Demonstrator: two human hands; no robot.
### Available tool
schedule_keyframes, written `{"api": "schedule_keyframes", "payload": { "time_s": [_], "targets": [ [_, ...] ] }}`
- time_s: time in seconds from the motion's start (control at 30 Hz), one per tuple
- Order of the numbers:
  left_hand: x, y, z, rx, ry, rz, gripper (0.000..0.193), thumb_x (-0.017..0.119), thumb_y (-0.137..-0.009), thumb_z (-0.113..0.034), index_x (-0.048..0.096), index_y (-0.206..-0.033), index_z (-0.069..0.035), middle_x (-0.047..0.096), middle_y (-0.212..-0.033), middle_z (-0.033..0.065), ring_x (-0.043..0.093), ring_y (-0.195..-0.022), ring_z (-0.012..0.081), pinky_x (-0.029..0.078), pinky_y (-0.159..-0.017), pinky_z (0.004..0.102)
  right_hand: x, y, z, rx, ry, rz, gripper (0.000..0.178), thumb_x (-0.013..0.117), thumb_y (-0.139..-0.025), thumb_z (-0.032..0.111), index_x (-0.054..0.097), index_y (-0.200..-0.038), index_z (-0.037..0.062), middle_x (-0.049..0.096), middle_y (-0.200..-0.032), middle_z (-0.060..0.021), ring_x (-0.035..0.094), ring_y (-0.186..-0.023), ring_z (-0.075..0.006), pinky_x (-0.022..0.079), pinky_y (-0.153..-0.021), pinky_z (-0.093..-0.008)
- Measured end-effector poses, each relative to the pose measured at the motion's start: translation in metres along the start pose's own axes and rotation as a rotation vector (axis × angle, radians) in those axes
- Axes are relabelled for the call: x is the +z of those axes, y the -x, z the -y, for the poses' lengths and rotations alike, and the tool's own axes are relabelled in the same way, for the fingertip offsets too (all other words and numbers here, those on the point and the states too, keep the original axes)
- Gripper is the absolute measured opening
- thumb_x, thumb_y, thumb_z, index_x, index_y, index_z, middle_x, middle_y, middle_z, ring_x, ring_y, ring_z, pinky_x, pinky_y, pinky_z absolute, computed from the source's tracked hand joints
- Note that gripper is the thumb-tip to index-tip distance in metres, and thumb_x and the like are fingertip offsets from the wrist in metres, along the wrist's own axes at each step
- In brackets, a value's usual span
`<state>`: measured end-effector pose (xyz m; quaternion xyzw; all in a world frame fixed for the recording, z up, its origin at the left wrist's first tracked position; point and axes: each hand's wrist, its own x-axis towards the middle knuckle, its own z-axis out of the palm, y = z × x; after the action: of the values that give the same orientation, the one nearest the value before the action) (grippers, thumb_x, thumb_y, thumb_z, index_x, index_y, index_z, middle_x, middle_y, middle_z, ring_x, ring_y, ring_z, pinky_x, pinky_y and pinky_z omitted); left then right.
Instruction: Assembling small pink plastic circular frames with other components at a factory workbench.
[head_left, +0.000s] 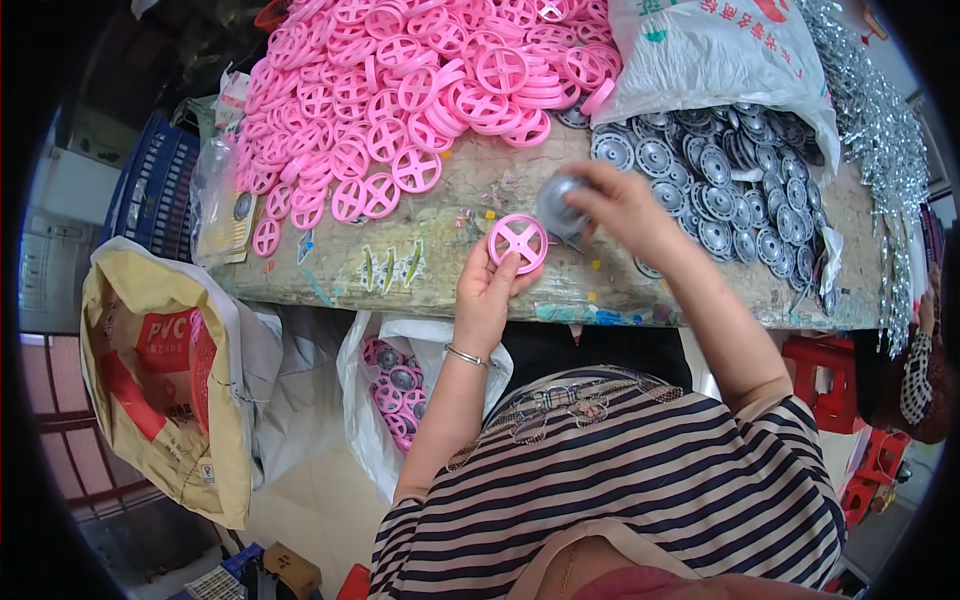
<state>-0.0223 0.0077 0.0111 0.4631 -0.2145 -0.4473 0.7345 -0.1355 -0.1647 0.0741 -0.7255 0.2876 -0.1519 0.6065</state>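
Over the desk (pixel 455 245), the left hand (pixel 487 292) pinches a pink plastic four-spoked ring (pixel 519 241) low; the right hand (pixel 630 207) grips a blurred, round grey disc (pixel 553 208). Both seem light, stiff, best held by the rim.

- To my left, an open tan sack (pixel 225 480) on the floor
- Behind it, a clear plastic bag (pixel 213 190) at the left end of my worn table (pixel 435 215)
- In front of me, small green stickers (pixel 390 268) on the tabletop
- On my right, silver tinsel (pixel 900 170) hanging down
- Below that, red stools (pixel 825 375)
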Motion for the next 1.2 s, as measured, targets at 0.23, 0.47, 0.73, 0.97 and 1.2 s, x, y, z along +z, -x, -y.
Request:
{"api": "schedule_keyframes", "payload": {
  "time_s": [0.23,0.47,0.73,0.97,1.2],
  "targets": [
    [0.002,-0.004,-0.002,-0.056,0.095,0.075,0.039,0.044,-0.095,-0.001,0.039,-0.134,-0.002,0.052,-0.123,0.0099,0.056,-0.108,0.0184,0.054,-0.088,0.0340,0.045,0.013,-0.020,-0.213,0.242,-0.094,0.034,0.066,-0.083,0.010,0.059,-0.116,0.0047,0.058,-0.106,-0.0096,0.057,-0.089,-0.0115,0.048,-0.075,-0.0267],
    [-0.004,-0.003,-0.003,-0.072,0.107,0.083,0.036,0.044,-0.096,-0.002,0.041,-0.131,-0.001,0.053,-0.122,0.0102,0.057,-0.108,0.0193,0.054,-0.088,0.0353,0.052,0.008,-0.021,-0.024,0.158,0.064,0.028,0.067,-0.083,0.014,0.058,-0.106,-0.0001,0.061,-0.086,-0.0058,0.056,-0.076,-0.0110,0.048,-0.068,-0.0262],
    [-0.007,-0.005,-0.003,-0.038,0.099,0.118,0.034,0.044,-0.096,-0.004,0.042,-0.130,-0.001,0.053,-0.120,0.0104,0.056,-0.108,0.0203,0.054,-0.088,0.0375,0.055,0.008,-0.028,-0.048,0.175,0.024,0.031,0.068,-0.081,0.020,0.061,-0.102,-0.0009,0.064,-0.087,-0.0155,0.062,-0.078,-0.0228,0.050,-0.071,-0.0333],
    [-0.001,-0.001,-0.001,-0.015,0.099,0.113,0.038,0.043,-0.097,-0.004,0.038,-0.134,-0.002,0.049,-0.124,0.0111,0.054,-0.111,0.0205,0.053,-0.090,0.0395,0.054,0.014,-0.027,0.008,-0.091,0.038,0.022,0.065,-0.086,0.014,0.059,-0.103,0.0015,0.062,-0.088,-0.0019,0.056,-0.080,-0.0086,0.047,-0.072,-0.0241],
    [0.003,-0.001,-0.001,0.193,-0.061,0.132,0.064,0.058,-0.092,-0.025,0.025,-0.143,-0.005,0.041,-0.135,0.0133,0.043,-0.125,0.0243,0.036,-0.105,0.0377,0.055,0.019,-0.015,-0.119,-0.138,0.005,0.019,0.062,-0.088,0.015,0.059,-0.103,0.0035,0.061,-0.088,0.0002,0.054,-0.081,-0.0061,0.046,-0.074,-0.0226]
  ]
}}
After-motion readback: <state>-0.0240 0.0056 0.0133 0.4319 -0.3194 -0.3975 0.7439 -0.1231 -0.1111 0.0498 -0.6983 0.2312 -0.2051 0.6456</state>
